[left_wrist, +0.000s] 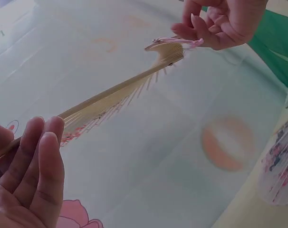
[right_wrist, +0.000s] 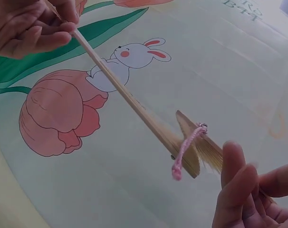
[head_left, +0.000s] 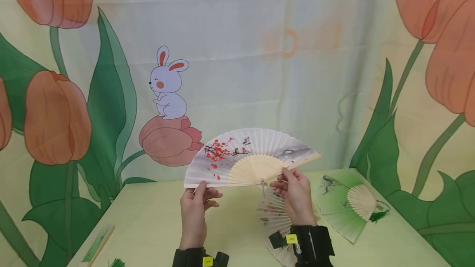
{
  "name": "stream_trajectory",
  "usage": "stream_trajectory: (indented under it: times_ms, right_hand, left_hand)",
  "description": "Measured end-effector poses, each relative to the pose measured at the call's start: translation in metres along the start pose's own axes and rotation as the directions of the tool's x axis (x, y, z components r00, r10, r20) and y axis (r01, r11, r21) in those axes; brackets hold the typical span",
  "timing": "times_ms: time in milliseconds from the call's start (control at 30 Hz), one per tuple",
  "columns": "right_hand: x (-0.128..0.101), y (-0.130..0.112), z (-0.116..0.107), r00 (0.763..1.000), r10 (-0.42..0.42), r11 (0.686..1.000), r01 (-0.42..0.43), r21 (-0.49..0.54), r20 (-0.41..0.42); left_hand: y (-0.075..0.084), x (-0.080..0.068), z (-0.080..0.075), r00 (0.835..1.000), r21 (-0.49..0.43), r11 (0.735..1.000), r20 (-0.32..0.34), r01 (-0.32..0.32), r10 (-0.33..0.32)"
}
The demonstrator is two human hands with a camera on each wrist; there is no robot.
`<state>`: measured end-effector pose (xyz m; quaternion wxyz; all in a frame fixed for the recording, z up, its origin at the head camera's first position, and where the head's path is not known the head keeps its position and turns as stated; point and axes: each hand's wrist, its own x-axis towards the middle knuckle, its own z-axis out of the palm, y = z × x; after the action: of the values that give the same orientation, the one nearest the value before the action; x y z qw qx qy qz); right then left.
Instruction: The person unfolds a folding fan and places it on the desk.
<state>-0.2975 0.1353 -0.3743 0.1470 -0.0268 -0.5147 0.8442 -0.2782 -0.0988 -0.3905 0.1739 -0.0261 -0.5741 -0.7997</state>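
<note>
We hold the spread white fan (head_left: 256, 153) above the table (head_left: 148, 217), its long axis running left to right — left hand (head_left: 194, 213) pinching one outer end, right hand (head_left: 297, 197) pinching the opposite edge, nearer the pivot (head_left: 262, 182).

Head view faces forward; wrist views (nearer) share the fan (head_left: 256, 158).

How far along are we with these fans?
Looks done: the green fan and pale fan lie spread on the table.
In hand: the white fan, spread between left hand and right hand.
Remaining, probably: setting it down, then opening the seemingly folded fan at left.
</note>
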Motion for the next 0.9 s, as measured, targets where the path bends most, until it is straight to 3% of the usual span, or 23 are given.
stream_trajectory:
  times_ms: [133,267,433,533,567,633,800,900]
  right_hand:
    - [0.008,0.013,-0.004,0.999,0.035,0.999,-0.036,-0.022,-0.013]
    - [0.015,0.034,-0.007,0.998,0.067,0.996,-0.068,-0.06,-0.022]
    - [0.024,0.062,-0.008,0.996,0.094,0.986,-0.094,-0.138,-0.004]
    - [0.031,0.077,-0.007,0.99,0.133,0.965,-0.12,-0.235,0.038]
    - [0.034,0.082,-0.006,0.988,0.148,0.957,-0.131,-0.259,0.049]
    - [0.038,0.089,-0.005,0.982,0.181,0.942,-0.155,-0.299,0.061]
    - [0.048,0.104,-0.004,0.965,0.244,0.901,-0.19,-0.39,0.095]
    - [0.053,0.112,-0.003,0.948,0.288,0.869,-0.201,-0.451,0.132]
  left_hand:
    - [0.001,0.0,-0.017,0.999,0.085,0.996,-0.011,0.038,-0.037]
    - [-0.002,0.001,-0.036,0.995,0.204,0.974,-0.02,0.098,-0.096]
    - [-0.012,0.006,-0.061,0.982,0.379,0.909,0.003,0.173,-0.188]
    - [-0.019,0.004,-0.078,0.959,0.442,0.866,0.041,0.234,-0.28]
    - [-0.021,0.002,-0.084,0.945,0.445,0.856,0.06,0.264,-0.323]
    - [-0.024,-0.003,-0.097,0.899,0.444,0.833,0.122,0.329,-0.42]
    - [-0.037,-0.022,-0.125,0.744,0.382,0.782,0.281,0.493,-0.607]
    - [-0.044,-0.033,-0.133,0.672,0.316,0.756,0.347,0.573,-0.654]
